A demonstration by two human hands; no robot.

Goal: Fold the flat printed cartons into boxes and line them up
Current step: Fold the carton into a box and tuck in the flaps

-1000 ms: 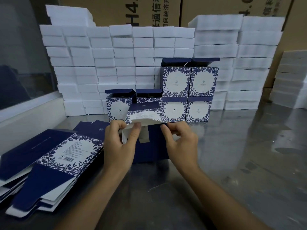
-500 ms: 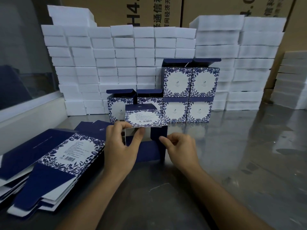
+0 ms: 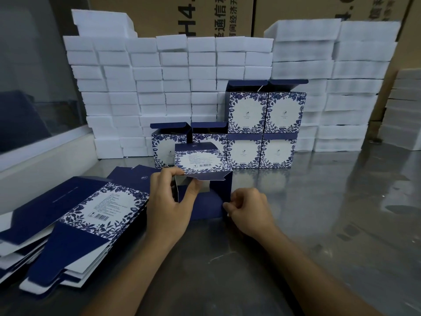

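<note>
Cartons (image 3: 75, 215), flat and die-cut, lie in a loose fanned stack at the left of the steel table (image 3: 341, 224); smooth card, navy flaps, white undersides, and a white label panel framed by blue leaf print with small text and a barcode, too small to read. Left hand (image 3: 168, 201) — thumb and forefinger pinching the grey-white inner flap of the half-formed carton (image 3: 205, 179), which stands at table centre just in front of the finished row. Its upper panel carries the same leaf border and a barcode; its lower flap is plain navy. Right hand (image 3: 248, 213) — fingers curled, tips pinching the right edge of that navy flap. Behind, folded boxes (image 3: 262, 133) stand touching one another, four at table level and two stacked on the right pair, lids raised, each with a small logo that cannot be read. White foam blocks (image 3: 182, 87), matte and rectangular, form a wall behind them. Brown shipping cartons (image 3: 205, 14) at the back show large black Chinese characters, partly cut off. Right of the hands the scuffed, reflective steel lies open.
</note>
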